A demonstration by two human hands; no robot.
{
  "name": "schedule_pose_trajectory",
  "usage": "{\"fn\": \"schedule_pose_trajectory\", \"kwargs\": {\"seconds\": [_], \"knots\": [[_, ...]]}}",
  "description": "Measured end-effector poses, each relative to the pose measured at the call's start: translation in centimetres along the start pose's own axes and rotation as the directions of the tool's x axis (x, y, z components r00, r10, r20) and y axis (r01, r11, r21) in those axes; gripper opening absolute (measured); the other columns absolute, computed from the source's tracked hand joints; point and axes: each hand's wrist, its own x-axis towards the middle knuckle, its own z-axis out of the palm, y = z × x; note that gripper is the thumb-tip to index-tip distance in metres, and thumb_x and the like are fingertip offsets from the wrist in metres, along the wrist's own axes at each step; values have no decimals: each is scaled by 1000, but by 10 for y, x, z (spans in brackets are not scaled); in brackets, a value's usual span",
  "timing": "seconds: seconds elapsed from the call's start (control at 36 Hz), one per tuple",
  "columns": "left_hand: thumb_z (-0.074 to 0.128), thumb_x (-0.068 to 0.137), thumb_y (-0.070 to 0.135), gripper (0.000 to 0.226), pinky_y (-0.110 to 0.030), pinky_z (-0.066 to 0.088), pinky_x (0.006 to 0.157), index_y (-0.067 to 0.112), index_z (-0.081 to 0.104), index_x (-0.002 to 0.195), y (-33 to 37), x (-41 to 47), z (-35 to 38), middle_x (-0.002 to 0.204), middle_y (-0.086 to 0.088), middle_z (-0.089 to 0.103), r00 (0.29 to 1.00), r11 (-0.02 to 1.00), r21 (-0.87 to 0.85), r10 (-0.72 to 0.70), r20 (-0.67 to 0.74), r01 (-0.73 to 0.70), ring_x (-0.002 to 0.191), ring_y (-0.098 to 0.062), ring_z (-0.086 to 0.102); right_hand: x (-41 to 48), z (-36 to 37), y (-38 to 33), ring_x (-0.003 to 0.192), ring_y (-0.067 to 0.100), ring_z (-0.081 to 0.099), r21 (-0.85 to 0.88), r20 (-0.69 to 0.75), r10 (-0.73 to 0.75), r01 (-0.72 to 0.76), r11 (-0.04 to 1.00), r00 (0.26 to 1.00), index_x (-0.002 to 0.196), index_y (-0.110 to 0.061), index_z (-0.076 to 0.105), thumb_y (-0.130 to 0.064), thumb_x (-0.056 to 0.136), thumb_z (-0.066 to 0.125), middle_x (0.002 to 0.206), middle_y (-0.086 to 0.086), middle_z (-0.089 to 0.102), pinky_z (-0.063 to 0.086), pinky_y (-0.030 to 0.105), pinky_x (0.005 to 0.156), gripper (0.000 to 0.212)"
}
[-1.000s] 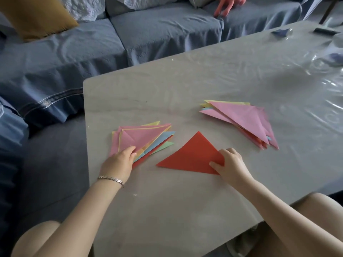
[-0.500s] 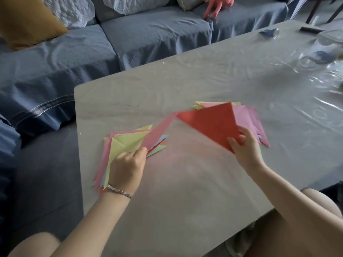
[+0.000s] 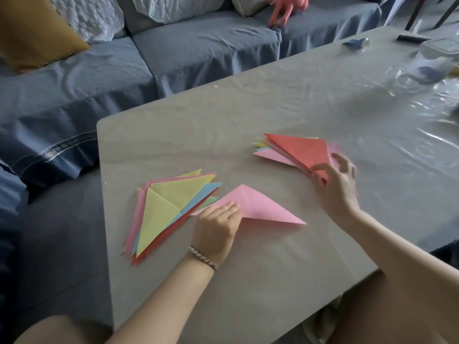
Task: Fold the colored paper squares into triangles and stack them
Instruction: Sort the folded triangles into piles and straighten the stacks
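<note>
Stacking red triangle; pink piece staged.
Right hand [image 3: 337, 187] at the near corner of red triangle [image 3: 300, 147] atop right stack [image 3: 268, 153]; blurred, grip not readable. Left hand [image 3: 216, 224] presses flat-fingered on pink triangle [image 3: 260, 207], mid-table beside left pile [image 3: 159, 214]. Advice: square red's edges to the stack before letting go.

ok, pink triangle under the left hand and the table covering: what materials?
Pink triangle: thin matte paper, judging by its sharp crease and flat lie. Table covering: probably clear glossy plastic film, given its wrinkles and bright glare; what lies beneath is unclear.
</note>
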Motion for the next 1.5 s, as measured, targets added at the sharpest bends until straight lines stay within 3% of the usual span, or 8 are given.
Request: {"fn": "schedule_pose_trajectory", "kwargs": {"seconds": [0.25,0.31,0.44,0.69,1.0,1.17,1.42,1.5], "knots": [[86,45,1,27,-25,54,62,14,72,65,5,-9,20,84,-4,73,948,993,-29,-100,301,114,78,-16,71,-86,38,-21,127,27,46,-34,537,-462,565,824,706,124,-6,57,-38,91,24,135,10,52,26,39,106,57],[70,66,8,8,-26,55,63,14,73,70,5,-17,20,90,-6,73,954,993,-25,-103,281,115,82,-18,70,-93,44,-21,119,22,54,-115,524,-470,606,787,710,118,-9,63,-37,98,10,127,6,59,38,36,100,63],[37,85,25,41,-39,50,84,8,69,104,13,-31,20,114,-7,66,926,976,-141,-108,361,169,106,-22,63,-102,52,-25,121,21,53,-157,523,-468,621,768,712,122,-7,60,-41,99,5,128,7,58,39,39,98,69],[-2,84,50,69,-33,-2,112,29,30,141,17,-41,12,149,16,21,798,915,-65,-309,518,397,141,-6,11,-101,47,-23,120,20,54,-176,485,-478,617,767,732,118,-9,63,-40,99,3,128,7,58,37,33,100,70],[3,83,49,73,-30,3,110,17,41,137,2,-64,0,145,8,32,781,864,-44,-431,452,502,136,-4,17,-102,23,3,123,26,44,-238,420,-377,501,832,825,122,-3,59,-48,99,9,131,12,53,17,27,109,71],[31,87,33,50,-40,29,106,8,64,114,1,-67,-7,122,-4,61,767,859,128,-503,399,496,113,-19,58,-100,4,30,126,28,41,-299,374,-306,426,854,875,125,-3,56,-51,98,10,133,10,52,21,30,107,72],[44,91,38,49,-47,24,109,3,56,123,10,-54,-15,134,-11,51,660,807,275,-588,468,523,128,-24,44,-111,3,25,131,27,33,-400,320,-166,292,869,933,126,-1,54,-55,95,14,135,12,50,17,31,108,74],[44,89,39,52,-48,27,108,0,58,119,19,-40,-13,129,-15,54,728,830,266,-558,399,490,127,-27,45,-110,3,24,131,27,32,-408,312,-152,277,870,938,125,-1,54,-56,94,14,134,14,51,17,31,107,75]]}}
